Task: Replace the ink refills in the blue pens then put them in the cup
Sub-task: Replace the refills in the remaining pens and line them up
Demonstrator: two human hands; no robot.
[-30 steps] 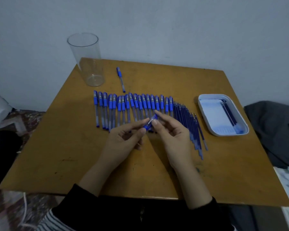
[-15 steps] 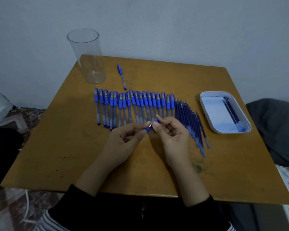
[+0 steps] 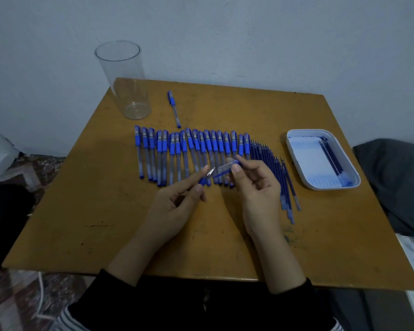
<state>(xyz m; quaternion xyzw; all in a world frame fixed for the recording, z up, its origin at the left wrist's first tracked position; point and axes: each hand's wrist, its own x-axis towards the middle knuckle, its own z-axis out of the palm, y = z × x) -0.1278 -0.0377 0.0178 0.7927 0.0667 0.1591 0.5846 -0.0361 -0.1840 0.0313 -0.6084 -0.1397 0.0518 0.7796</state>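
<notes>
My left hand (image 3: 175, 207) pinches the pen's small blue tip section (image 3: 206, 178) with its metal point. My right hand (image 3: 256, 187) holds the clear pen barrel (image 3: 226, 168) between thumb and fingers, a short gap away from the tip. Both parts hover just above a row of several capped blue pens (image 3: 189, 151) lying side by side on the wooden table (image 3: 105, 211). Several loose blue refills (image 3: 276, 173) lie to the right of the row. A tall clear cup (image 3: 127, 82) stands upright at the table's far left corner.
One separate blue pen (image 3: 173, 108) lies right of the cup. A white tray (image 3: 296, 161) holding a few dark refills sits at the table's right side. A grey cloth (image 3: 397, 182) lies beyond the right edge.
The two hands held the pen together before; now the tip section has come off in the left hand and the barrel stays in the right, a small gap between them.
</notes>
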